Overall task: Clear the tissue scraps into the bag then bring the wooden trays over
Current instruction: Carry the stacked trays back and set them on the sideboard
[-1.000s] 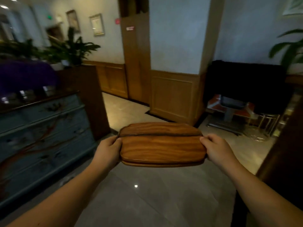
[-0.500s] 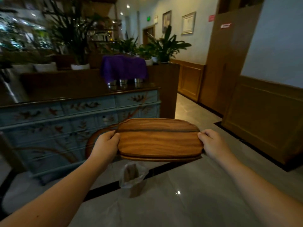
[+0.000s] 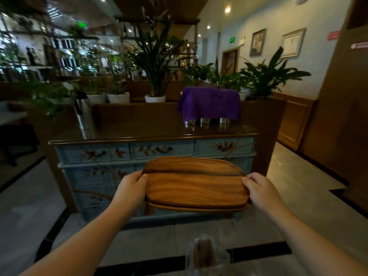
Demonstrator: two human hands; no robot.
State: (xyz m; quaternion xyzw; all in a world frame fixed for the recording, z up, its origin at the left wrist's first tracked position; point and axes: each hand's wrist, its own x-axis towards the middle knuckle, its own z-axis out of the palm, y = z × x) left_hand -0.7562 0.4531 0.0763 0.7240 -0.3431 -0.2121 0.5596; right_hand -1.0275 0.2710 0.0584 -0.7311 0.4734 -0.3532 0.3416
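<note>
since half a second ago the person has turned more to the left, so the blue painted cabinet now stands straight in front of them, and the brown wall panels have slid to the right edge. this cabinet is the biggest thing near them; it has a dark wooden top and drawers painted with leaves and birds. behind it a row of potted plants stands along a wooden divider. on the right part of the cabinet top a purple cloth covers some metal cups, of which only the bottoms show. a steel thermos stands at the left end of the top. the wooden trays are held in the air before the cabinet front, lying flat, one stacked on another. the left hand grips their left end with the thumb on top, and the right hand grips the right end the same way. lower, near the floor, a clear plastic bag is blurred, with something brown inside.
</note>
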